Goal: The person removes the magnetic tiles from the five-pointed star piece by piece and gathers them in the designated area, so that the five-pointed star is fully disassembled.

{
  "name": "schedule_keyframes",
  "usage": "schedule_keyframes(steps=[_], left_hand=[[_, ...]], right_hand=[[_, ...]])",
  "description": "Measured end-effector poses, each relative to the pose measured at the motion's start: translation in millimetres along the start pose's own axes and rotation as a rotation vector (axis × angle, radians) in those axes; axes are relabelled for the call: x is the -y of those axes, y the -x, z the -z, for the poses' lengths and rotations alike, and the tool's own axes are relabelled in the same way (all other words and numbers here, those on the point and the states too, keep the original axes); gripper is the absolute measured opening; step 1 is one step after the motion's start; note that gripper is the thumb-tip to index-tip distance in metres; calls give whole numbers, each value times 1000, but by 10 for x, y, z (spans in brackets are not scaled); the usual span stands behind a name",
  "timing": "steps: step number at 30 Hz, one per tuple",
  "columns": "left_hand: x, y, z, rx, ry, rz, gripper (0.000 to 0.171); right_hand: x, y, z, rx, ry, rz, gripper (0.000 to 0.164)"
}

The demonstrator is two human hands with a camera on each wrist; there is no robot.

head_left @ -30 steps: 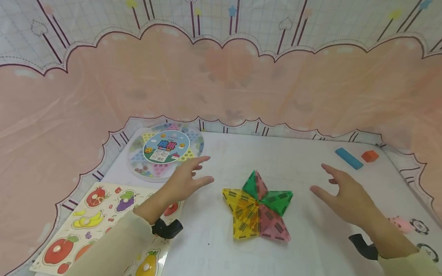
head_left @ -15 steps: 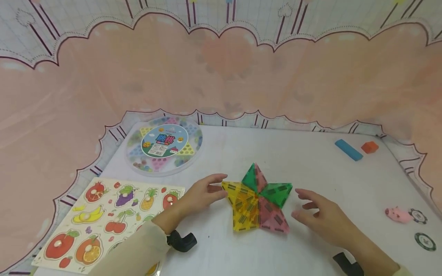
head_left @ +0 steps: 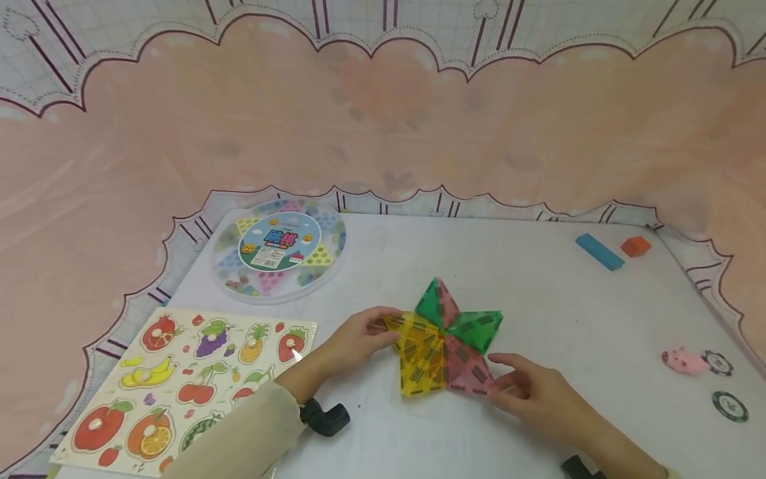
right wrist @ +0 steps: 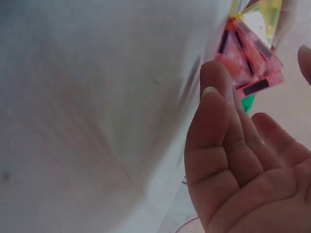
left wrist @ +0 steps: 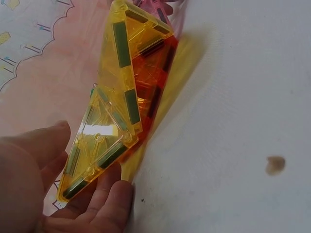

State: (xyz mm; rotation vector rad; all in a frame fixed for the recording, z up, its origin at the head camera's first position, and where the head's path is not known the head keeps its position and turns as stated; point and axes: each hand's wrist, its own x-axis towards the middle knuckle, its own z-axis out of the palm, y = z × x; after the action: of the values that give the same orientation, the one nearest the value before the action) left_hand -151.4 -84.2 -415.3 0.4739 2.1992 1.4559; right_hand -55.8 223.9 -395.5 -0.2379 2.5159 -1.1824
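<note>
My left hand (head_left: pixel 356 342) had its fingers curled about the yellow tip (left wrist: pixel 95 145) of the star (head_left: pixel 443 339), on the side toward the table's (head_left: pixel 383 259) left edge. My right hand (head_left: pixel 535 399) was round the pink tip (head_left: pixel 479 379), fingertips at it; I can't tell whether they gripped it or only touched. The star sat well in from the far edge, and I couldn't make out if any of it was lifted. I judge I had taken two tips, one each side, because tiles joined only at their edges could fold or part if borne from one end.

The game (head_left: pixel 278 249) lay in the far left corner, the fruit board (head_left: pixel 239 317) along the left edge, two blocks (head_left: pixel 600 252) by the far right corner, and a pig (head_left: pixel 685 360) and chips (head_left: pixel 730 406) toward the right edge, probably so that my hands had room.
</note>
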Motion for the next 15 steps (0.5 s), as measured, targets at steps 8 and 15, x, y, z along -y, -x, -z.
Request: schedule_keyframes(steps=[8,15], left_hand=[[-9,-38,-32,-8,5,19,38],[11,-93,-41,-32,-5,17,32]], right_hand=[[-4,-48,-43,19,-45,-45,59],[22,-102,-57,35,-55,-70,57]])
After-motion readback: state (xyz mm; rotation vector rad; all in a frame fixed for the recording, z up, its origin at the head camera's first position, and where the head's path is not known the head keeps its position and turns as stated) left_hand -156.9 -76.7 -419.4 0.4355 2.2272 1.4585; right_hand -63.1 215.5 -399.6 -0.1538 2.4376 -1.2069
